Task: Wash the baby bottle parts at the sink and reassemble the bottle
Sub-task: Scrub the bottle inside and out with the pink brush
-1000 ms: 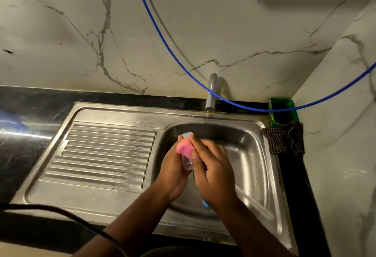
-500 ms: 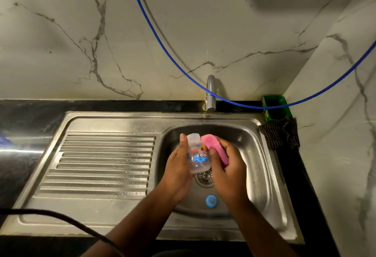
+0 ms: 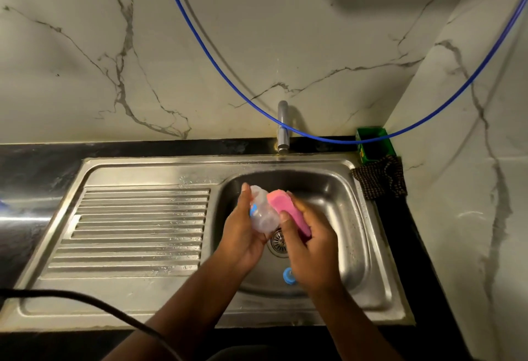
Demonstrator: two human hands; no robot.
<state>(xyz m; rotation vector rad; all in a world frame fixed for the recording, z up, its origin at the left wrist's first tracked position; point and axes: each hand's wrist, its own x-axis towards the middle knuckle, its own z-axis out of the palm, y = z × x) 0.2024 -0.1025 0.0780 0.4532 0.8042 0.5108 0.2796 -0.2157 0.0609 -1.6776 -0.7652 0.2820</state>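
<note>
Fingers of the left hand (image 3: 243, 235) were curled round the clear baby bottle body (image 3: 263, 212), which was held tilted above the drain (image 3: 278, 242) of the steel sink (image 3: 354, 246); the thumb lay along its far side. Fingers of the right hand (image 3: 311, 246) gripped a pink sponge (image 3: 288, 212), pressed against the bottle's right flank. The bottle appeared light, rigid plastic, probably slick when wet and soapy, so a wrap round its waisted middle seemed the safest hold; the sponge looked soft and compressible. Both forearms entered from the lower edge and converged over the basin, palms turned toward each other. A blue bottle part (image 3: 288, 276), partly hidden by the right wrist, lay on the basin floor, judged still unassembled. No water was visibly running from the tap (image 3: 283, 129).
</note>
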